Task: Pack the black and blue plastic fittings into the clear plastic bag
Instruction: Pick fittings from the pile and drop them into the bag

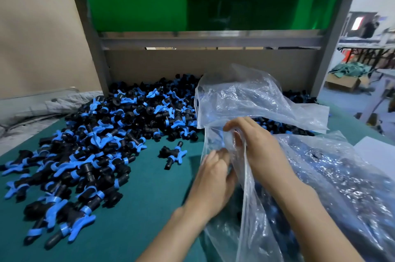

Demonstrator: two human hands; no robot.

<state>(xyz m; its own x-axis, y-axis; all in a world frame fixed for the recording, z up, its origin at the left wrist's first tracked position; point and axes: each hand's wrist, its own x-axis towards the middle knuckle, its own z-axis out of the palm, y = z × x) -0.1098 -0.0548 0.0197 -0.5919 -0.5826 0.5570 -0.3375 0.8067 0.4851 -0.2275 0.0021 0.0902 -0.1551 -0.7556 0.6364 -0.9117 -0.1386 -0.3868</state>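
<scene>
Cloth of dark green covers the table (139, 214), and across its left and back sprawls a heap of black and blue plastic fittings (102, 144). They look small, hard and light, with blue winged collars that would snag on one another, so I'd scoop a loose handful from the heap's near edge, not dig in.

To its right stands the thin, crinkly clear plastic bag (256, 101), its mouth billowing up. The film looks limp and slippery and should sag once loaded. It is best held by the rim, gathered in folds.

The right hand (256, 146) has its fingers curled over a fold of that film, gripping it. The left hand (213, 171) pinches the film lower down, fingers bent together.

A lone fitting (173, 153) lies apart, just left of the bag.

Glare on the film hides how full the bag is, though dark shapes show through it. I cannot tell whether the shiny film at far right belongs to the same bag. The bag also covers part of the heap.
</scene>
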